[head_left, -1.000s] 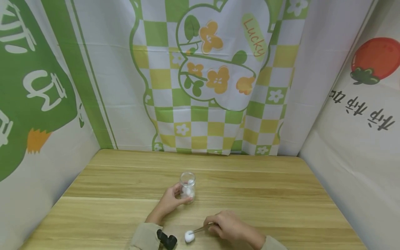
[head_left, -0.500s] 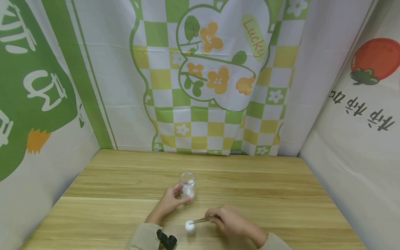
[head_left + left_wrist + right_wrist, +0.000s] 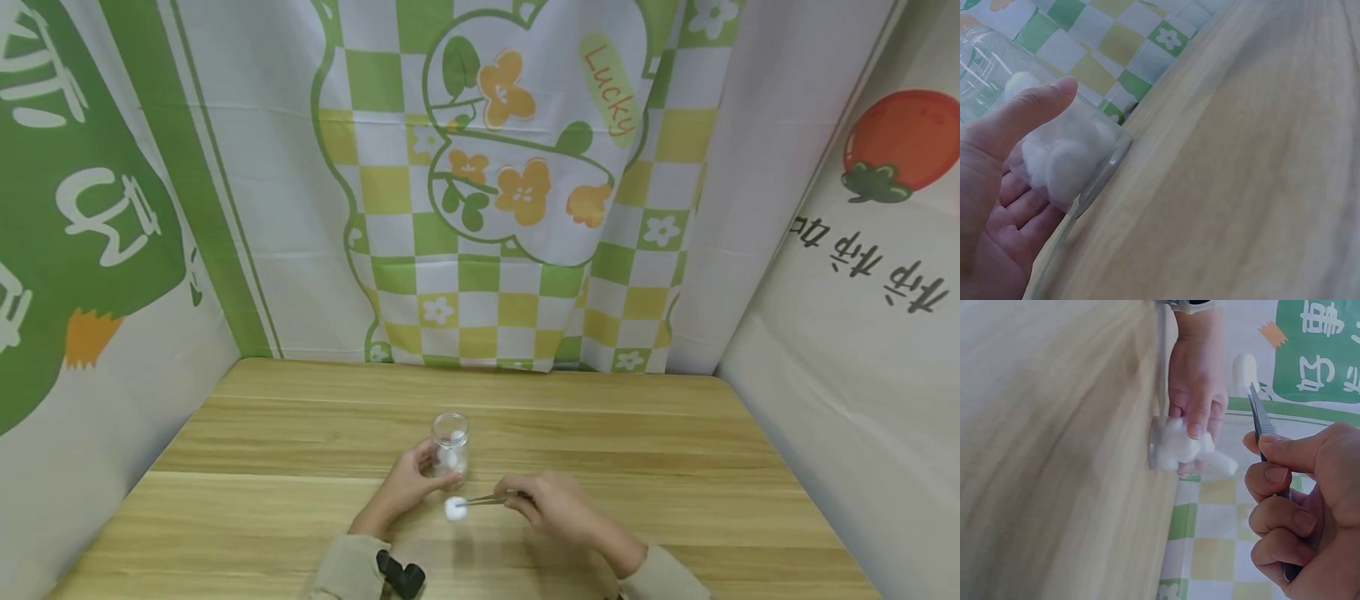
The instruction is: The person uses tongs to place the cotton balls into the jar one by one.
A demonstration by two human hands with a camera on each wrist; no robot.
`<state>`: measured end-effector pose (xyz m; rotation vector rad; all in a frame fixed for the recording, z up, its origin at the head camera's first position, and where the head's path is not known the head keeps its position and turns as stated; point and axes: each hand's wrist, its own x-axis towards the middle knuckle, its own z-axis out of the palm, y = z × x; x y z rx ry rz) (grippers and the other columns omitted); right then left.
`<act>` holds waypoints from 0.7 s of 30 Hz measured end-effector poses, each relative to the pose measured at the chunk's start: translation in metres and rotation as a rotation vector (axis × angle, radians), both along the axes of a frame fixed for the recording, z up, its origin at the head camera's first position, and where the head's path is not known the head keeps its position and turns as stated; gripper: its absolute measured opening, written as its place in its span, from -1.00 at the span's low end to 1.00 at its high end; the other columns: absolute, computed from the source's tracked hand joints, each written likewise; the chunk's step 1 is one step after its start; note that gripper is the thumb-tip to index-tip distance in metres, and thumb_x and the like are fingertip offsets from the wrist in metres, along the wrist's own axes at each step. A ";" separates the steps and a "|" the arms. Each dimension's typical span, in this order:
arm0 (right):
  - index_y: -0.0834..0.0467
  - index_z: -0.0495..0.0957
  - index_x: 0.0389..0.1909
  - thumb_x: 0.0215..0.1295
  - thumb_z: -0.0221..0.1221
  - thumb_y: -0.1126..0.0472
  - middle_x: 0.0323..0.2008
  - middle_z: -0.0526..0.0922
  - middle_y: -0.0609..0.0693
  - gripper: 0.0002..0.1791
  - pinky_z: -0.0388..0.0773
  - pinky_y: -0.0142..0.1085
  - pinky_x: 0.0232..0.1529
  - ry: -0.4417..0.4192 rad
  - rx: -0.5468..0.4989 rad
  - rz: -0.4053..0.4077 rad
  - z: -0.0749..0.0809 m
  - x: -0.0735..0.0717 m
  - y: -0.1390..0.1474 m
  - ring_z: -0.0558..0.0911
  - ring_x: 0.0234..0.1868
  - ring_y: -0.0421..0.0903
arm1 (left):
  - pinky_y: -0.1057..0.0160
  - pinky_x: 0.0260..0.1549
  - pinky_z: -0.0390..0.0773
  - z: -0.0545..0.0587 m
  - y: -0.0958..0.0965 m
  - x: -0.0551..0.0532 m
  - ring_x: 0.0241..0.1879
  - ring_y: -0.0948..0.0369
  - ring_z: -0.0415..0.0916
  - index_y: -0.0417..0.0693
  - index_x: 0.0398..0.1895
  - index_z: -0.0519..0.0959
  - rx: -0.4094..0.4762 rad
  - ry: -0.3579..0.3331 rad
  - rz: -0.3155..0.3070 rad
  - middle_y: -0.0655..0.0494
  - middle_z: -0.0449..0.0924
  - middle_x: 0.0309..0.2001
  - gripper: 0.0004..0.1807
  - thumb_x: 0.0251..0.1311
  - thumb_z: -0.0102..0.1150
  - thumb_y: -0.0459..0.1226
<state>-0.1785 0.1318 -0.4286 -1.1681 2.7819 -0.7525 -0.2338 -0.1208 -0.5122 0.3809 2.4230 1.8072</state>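
My left hand (image 3: 408, 485) grips a clear open-topped jar (image 3: 451, 432) that stands on the table, thumb across its front. Several white cotton balls (image 3: 1069, 159) lie inside the jar, piled toward its base in the left wrist view. In my right hand (image 3: 555, 504) is a pair of metal tweezers (image 3: 1260, 415), pinched between thumb and curled fingers. The tweezer tips clasp one more cotton ball (image 3: 455, 508), raised above the table on the near side of the jar and lower than its rim in the head view.
The wooden table (image 3: 300, 417) extends around both hands. A black wrist-worn device (image 3: 401, 575) sits by the left sleeve. Printed cloth curtains (image 3: 495, 317) hang behind the table's far edge and along both sides.
The right hand has lifted the cotton ball with the tweezers off the table and moved it away from me, toward the jar. The left hand and jar have stayed put.
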 end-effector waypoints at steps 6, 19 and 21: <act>0.08 0.63 -0.08 0.36 0.11 0.22 -0.47 0.73 0.00 -0.80 0.19 -0.65 -0.67 0.019 -0.007 -0.019 0.006 -0.005 -0.002 0.19 -0.67 -0.50 | -0.07 0.27 0.48 0.001 0.000 0.001 0.23 -0.15 0.47 -0.24 0.27 0.38 0.007 0.001 -0.006 -0.25 0.51 0.21 -0.31 0.06 0.40 -0.23; 0.02 0.63 -0.11 0.35 0.13 0.21 -0.47 0.72 -0.09 -0.83 0.08 -0.63 -0.69 0.097 -0.003 -0.061 0.016 -0.013 -0.007 0.18 -0.66 -0.49 | -0.11 0.31 0.42 -0.002 -0.003 0.001 0.25 -0.21 0.43 -0.42 0.25 0.34 -0.003 0.044 -0.006 -0.37 0.47 0.21 -0.32 0.04 0.34 -0.39; 0.02 0.63 -0.11 0.35 0.13 0.21 -0.51 0.70 -0.09 -0.83 0.04 -0.63 -0.70 0.108 -0.012 -0.066 0.017 -0.014 -0.007 0.16 -0.67 -0.49 | -0.11 0.31 0.42 -0.002 -0.002 0.000 0.25 -0.20 0.43 -0.39 0.25 0.35 -0.008 0.036 0.001 -0.35 0.48 0.21 -0.31 0.03 0.37 -0.36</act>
